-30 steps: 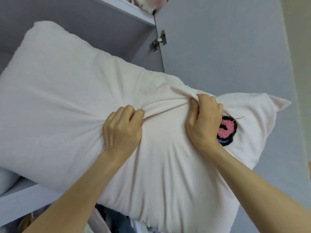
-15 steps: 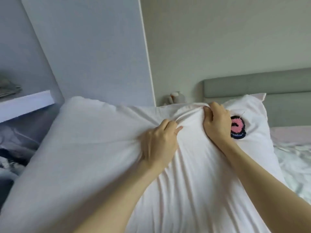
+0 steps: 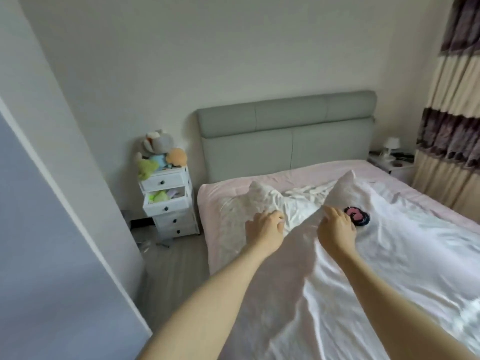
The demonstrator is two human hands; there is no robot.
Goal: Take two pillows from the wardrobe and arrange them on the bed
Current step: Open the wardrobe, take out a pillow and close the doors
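A white pillow (image 3: 293, 276) with a pink and black patch (image 3: 357, 215) stretches away from me over the bed (image 3: 291, 175). Its two far corners point toward the grey-green headboard (image 3: 285, 131). My left hand (image 3: 265, 228) is curled into the pillow's fabric left of centre. My right hand (image 3: 335, 231) grips the fabric just left of the patch. The bed has a pink sheet and a rumpled white duvet (image 3: 420, 245), and the pillow blends into the duvet. I cannot tell whether the pillow rests on the bed or hangs just above it. No second pillow is in view.
A white chest of drawers (image 3: 168, 203) stands left of the bed with plush toys (image 3: 158, 154) on top and one drawer open. The wardrobe door (image 3: 39, 255) fills the left edge. A nightstand with a lamp (image 3: 392, 152) and striped curtains (image 3: 454, 131) are at the right.
The pillow came out of the wardrobe shelf and swung right with my view. It is now stretched out over the bed, with both hands holding the same spots.
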